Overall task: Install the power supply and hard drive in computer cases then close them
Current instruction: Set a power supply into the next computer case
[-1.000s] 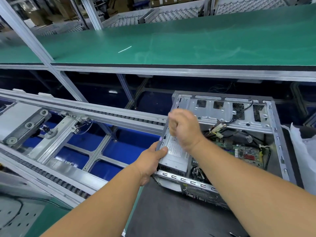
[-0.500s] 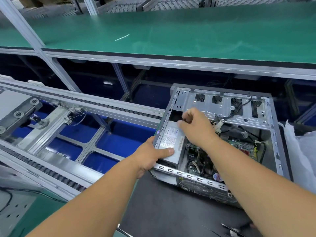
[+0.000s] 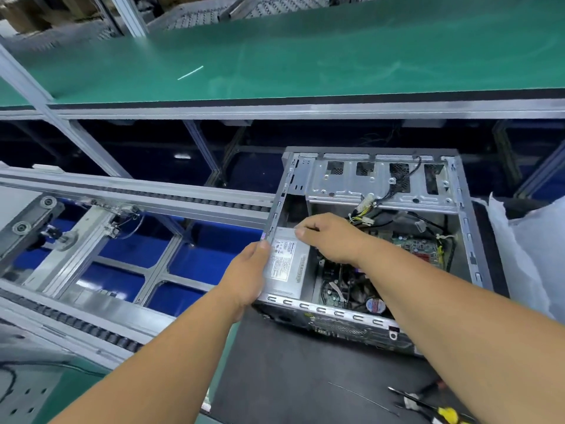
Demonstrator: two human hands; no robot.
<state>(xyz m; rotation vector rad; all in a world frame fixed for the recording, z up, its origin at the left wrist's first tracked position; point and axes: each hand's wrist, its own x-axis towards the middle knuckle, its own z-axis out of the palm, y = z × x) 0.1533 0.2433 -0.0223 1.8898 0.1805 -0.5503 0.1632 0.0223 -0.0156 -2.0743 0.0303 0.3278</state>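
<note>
An open grey computer case [image 3: 467, 228] lies on its side on a dark mat, its motherboard [image 3: 415, 246] and loose cables visible inside. A silver power supply [image 3: 286, 264] with a white label sits in the case's near-left corner. My left hand [image 3: 247, 273] grips the power supply's left edge at the case wall, thumb on the label. My right hand [image 3: 330, 237] reaches in from the right and holds the power supply's far top edge with curled fingers.
A roller conveyor frame [image 3: 128, 203] runs along the left over blue bins. A green shelf [image 3: 305, 62] spans the back above. White plastic wrap [image 3: 526, 252] bulges at the right of the case. Small tools [image 3: 428, 405] lie on the mat [image 3: 305, 377] near the front.
The power supply has gone down from a tilted position above the case's left wall into the near-left corner. Both hands have followed it down.
</note>
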